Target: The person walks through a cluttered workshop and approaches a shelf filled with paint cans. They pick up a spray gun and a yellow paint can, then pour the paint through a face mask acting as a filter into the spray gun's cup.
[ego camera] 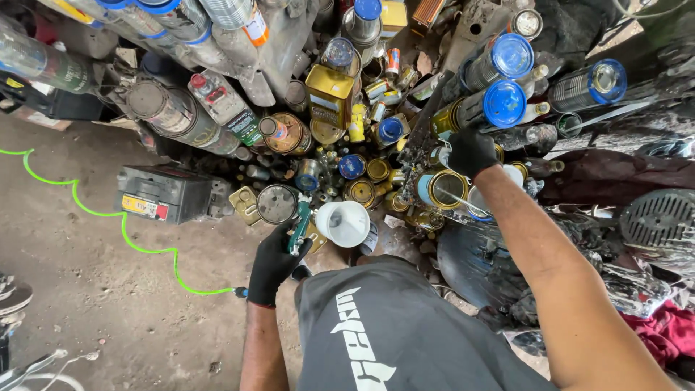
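our black-gloved left hand (274, 262) has its fingers wrapped tight around a green-handled metal tool (298, 226), long axis pointing away from us, just beside a white plastic funnel (343, 222). our black-gloved right hand (469, 150) reaches farther out, fingers curled over open gold-rimmed tin cans (437, 189); whether it is gripping anything, we cannot tell.

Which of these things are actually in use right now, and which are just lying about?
In hand:
left hand gripping a green air tool
coiled green hose running up to that hand
right hand reaching among the cans, by an open yellow-rimmed can
white funnel beside the tool

Lying about:
car battery
blue-lidded jars
yellow rectangular tin
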